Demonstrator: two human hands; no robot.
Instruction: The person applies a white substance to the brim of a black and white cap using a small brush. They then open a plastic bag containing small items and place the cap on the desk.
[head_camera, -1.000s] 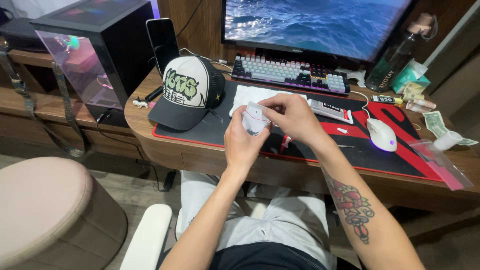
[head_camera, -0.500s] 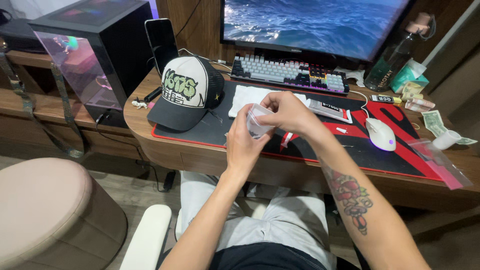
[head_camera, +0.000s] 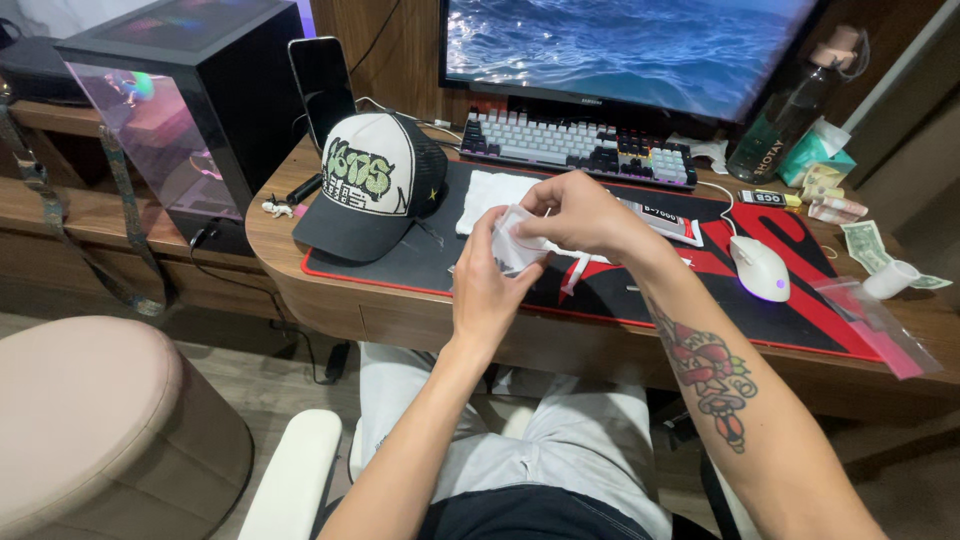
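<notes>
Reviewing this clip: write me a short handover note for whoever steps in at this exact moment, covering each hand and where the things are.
Left hand: holds a small clear plastic pouch from below, above the desk's front edge.
Right hand: fingers pinch the pouch's top edge; both hands are on it.
Nearby: folded white cloth on the red and black desk mat, cap to the left, white mouse to the right, keyboard behind.
Done: pouch is lifted off the desk and in hand.
Left: whether it is open or sealed cannot be told; its contents are not visible.
</notes>
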